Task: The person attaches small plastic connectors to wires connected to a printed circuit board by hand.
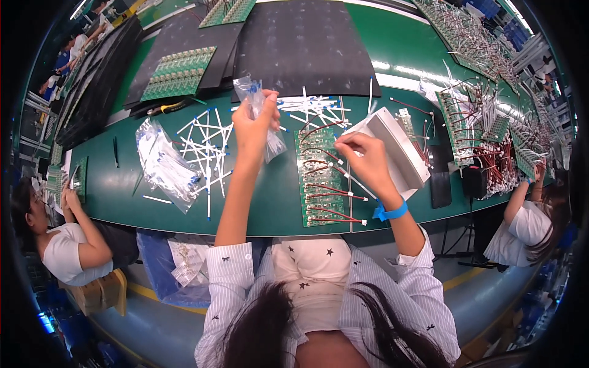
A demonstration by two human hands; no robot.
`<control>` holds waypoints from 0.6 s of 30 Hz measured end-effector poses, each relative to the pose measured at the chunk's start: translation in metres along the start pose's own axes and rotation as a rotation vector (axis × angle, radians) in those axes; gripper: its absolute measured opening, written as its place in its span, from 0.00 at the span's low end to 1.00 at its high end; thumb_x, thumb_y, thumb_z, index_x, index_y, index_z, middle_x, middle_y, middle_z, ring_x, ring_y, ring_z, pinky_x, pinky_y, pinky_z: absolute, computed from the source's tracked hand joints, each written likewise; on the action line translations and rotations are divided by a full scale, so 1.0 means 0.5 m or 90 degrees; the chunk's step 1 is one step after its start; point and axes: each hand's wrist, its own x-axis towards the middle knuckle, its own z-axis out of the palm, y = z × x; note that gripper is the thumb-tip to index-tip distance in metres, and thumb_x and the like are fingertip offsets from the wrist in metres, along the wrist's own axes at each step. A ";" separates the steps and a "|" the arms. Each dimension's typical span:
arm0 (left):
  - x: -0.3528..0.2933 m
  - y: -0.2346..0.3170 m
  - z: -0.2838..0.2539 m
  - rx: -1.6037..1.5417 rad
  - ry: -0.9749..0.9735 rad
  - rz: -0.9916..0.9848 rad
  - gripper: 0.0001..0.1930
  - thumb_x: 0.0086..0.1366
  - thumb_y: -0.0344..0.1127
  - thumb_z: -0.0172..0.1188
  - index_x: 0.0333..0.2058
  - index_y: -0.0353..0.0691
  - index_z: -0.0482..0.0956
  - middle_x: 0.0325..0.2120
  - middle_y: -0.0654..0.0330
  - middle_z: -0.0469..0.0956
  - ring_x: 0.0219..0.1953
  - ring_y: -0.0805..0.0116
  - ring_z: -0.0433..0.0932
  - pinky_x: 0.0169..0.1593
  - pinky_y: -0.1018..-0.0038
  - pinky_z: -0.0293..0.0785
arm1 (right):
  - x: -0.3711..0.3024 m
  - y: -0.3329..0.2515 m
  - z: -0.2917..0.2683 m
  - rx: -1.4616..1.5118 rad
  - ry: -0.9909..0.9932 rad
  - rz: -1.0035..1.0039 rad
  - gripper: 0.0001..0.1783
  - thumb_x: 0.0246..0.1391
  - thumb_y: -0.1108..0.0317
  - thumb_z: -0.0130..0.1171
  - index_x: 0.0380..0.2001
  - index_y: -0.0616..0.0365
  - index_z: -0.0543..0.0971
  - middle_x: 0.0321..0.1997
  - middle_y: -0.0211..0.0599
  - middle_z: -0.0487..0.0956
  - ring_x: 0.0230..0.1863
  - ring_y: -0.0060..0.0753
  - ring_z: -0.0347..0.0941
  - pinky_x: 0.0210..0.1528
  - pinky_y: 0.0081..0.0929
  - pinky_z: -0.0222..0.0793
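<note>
My left hand is closed around a clear plastic bag of white strips with blue ends, held up over the table. My right hand has its thumb and fingers pinched together at the upper right edge of a green circuit board. Whatever may be between those fingertips is too small to make out. Short red and black wires with white plugs run across this board. Loose white flat cables with blue ends lie scattered left of my left hand. More of them are heaped behind the board.
A second filled plastic bag lies at the left. Beside my right hand stands a white box. Wired boards crowd the right side. Black mats and a panel of boards lie at the back. Co-workers sit at both sides.
</note>
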 end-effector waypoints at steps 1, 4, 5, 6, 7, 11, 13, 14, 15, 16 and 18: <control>0.008 -0.022 -0.006 -0.032 -0.016 -0.022 0.10 0.57 0.35 0.57 0.34 0.35 0.73 0.17 0.65 0.69 0.15 0.80 0.65 0.20 0.83 0.62 | 0.005 0.006 0.013 -0.001 -0.036 0.009 0.05 0.46 0.76 0.56 0.27 0.68 0.78 0.28 0.40 0.79 0.29 0.26 0.76 0.35 0.21 0.72; 0.009 -0.077 -0.012 -0.056 -0.005 -0.098 0.10 0.57 0.36 0.57 0.34 0.35 0.72 0.16 0.64 0.69 0.14 0.80 0.65 0.19 0.83 0.62 | 0.018 0.011 0.039 -0.012 -0.091 0.033 0.06 0.46 0.75 0.55 0.28 0.68 0.77 0.28 0.40 0.78 0.27 0.29 0.76 0.34 0.22 0.72; 0.008 -0.090 -0.011 -0.084 -0.010 -0.123 0.10 0.57 0.36 0.57 0.33 0.35 0.72 0.16 0.64 0.69 0.14 0.79 0.65 0.18 0.82 0.62 | 0.022 0.015 0.045 -0.024 -0.099 0.017 0.06 0.46 0.75 0.55 0.28 0.68 0.77 0.27 0.40 0.78 0.27 0.29 0.75 0.33 0.22 0.72; 0.010 -0.099 -0.012 -0.085 -0.005 -0.126 0.10 0.57 0.36 0.57 0.33 0.35 0.72 0.16 0.64 0.69 0.14 0.79 0.65 0.18 0.82 0.62 | 0.025 0.018 0.051 -0.036 -0.108 0.000 0.06 0.46 0.75 0.55 0.28 0.68 0.77 0.27 0.40 0.78 0.26 0.29 0.75 0.32 0.22 0.72; 0.011 -0.100 -0.009 -0.085 -0.016 -0.136 0.10 0.57 0.36 0.57 0.32 0.36 0.71 0.16 0.64 0.68 0.14 0.79 0.65 0.18 0.82 0.62 | 0.028 0.016 0.053 -0.071 -0.115 -0.015 0.05 0.46 0.75 0.55 0.27 0.67 0.77 0.27 0.39 0.77 0.25 0.30 0.74 0.30 0.22 0.71; 0.012 -0.114 -0.011 -0.097 -0.032 -0.159 0.10 0.57 0.36 0.57 0.31 0.36 0.71 0.16 0.64 0.68 0.14 0.79 0.65 0.18 0.81 0.62 | 0.027 0.027 0.072 -0.114 -0.074 -0.051 0.04 0.45 0.75 0.56 0.26 0.65 0.77 0.28 0.40 0.76 0.26 0.32 0.73 0.30 0.22 0.69; 0.015 -0.116 -0.014 -0.104 -0.042 -0.160 0.10 0.57 0.36 0.57 0.30 0.35 0.71 0.16 0.64 0.68 0.14 0.79 0.65 0.18 0.82 0.61 | 0.029 0.031 0.078 -0.120 -0.062 -0.092 0.04 0.44 0.75 0.57 0.26 0.65 0.77 0.28 0.39 0.76 0.27 0.33 0.73 0.29 0.22 0.69; 0.017 -0.116 -0.012 -0.105 -0.041 -0.165 0.10 0.57 0.36 0.57 0.30 0.35 0.71 0.16 0.64 0.68 0.14 0.79 0.65 0.18 0.82 0.61 | 0.029 0.033 0.078 -0.126 -0.045 -0.137 0.04 0.44 0.75 0.58 0.26 0.64 0.77 0.28 0.39 0.76 0.27 0.34 0.72 0.28 0.22 0.68; 0.019 -0.115 -0.010 -0.097 -0.046 -0.151 0.10 0.57 0.36 0.57 0.30 0.35 0.71 0.16 0.64 0.68 0.14 0.79 0.65 0.17 0.82 0.61 | 0.028 0.033 0.079 -0.121 -0.049 -0.096 0.04 0.43 0.75 0.59 0.25 0.64 0.77 0.28 0.38 0.76 0.29 0.34 0.72 0.28 0.23 0.67; 0.021 -0.117 -0.010 -0.088 -0.050 -0.136 0.10 0.57 0.36 0.57 0.30 0.35 0.71 0.16 0.64 0.68 0.14 0.79 0.65 0.17 0.82 0.61 | 0.027 0.036 0.081 -0.120 -0.050 -0.092 0.04 0.43 0.75 0.59 0.25 0.64 0.77 0.28 0.38 0.76 0.29 0.34 0.72 0.28 0.23 0.67; 0.021 -0.122 -0.011 -0.084 -0.054 -0.137 0.11 0.58 0.37 0.57 0.31 0.34 0.71 0.15 0.64 0.68 0.13 0.80 0.65 0.17 0.82 0.61 | 0.027 0.042 0.083 -0.120 -0.055 -0.100 0.03 0.43 0.75 0.59 0.24 0.63 0.77 0.28 0.38 0.76 0.29 0.34 0.71 0.29 0.25 0.66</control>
